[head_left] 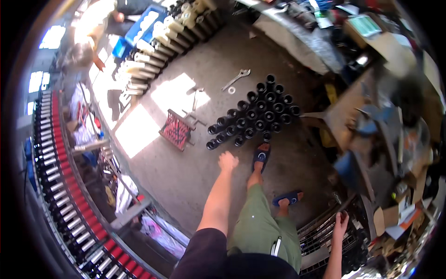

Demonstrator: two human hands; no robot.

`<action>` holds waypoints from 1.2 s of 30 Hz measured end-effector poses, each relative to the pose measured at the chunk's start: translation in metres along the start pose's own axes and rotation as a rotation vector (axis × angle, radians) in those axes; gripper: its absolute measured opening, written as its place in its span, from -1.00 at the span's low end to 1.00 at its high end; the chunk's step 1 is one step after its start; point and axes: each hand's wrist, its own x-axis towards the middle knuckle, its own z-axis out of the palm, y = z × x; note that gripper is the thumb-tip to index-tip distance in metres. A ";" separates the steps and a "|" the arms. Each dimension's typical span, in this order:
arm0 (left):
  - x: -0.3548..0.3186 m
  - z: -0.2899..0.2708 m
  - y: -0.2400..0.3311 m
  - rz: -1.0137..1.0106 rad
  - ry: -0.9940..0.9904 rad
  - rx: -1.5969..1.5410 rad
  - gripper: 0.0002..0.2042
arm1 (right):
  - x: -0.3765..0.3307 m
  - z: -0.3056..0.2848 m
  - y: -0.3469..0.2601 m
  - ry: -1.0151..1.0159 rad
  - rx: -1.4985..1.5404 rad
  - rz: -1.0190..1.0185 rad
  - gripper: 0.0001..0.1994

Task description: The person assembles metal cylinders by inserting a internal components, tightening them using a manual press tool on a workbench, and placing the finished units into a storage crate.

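My left hand [227,161] reaches out in front of me, fingers loosely curled, with nothing visible in it. Just beyond it, a cluster of black cylindrical tubes [251,114] stands upright on the floor, their round open ends facing up. Low on the right, my right hand [341,224] hangs beside a metal wire rack [312,232]; its fingers are slightly bent and apart, and I see nothing held. A small red-topped metal stool [176,130] stands left of the tubes. An adjustable wrench [236,79] and a pale ring [232,90] lie behind them.
A roller conveyor [69,186] with red and silver rollers curves along the left. Rows of pale-topped cylinders [148,63] and a blue crate [146,25] stand at the back left, near another person [88,42]. Cluttered benches [357,102] and cardboard boxes [392,216] line the right.
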 end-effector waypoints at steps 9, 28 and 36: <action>0.179 0.001 -0.075 -0.052 0.122 0.199 -0.68 | 0.050 0.037 -0.059 -0.130 0.494 0.431 -0.72; -0.404 -0.314 0.014 0.922 0.059 -0.938 -0.39 | -0.065 -0.019 0.057 -0.269 0.479 0.391 -0.78; -0.457 -0.366 0.267 1.634 -0.300 -1.295 -0.56 | -0.138 -0.047 0.052 0.313 0.127 -0.010 -0.46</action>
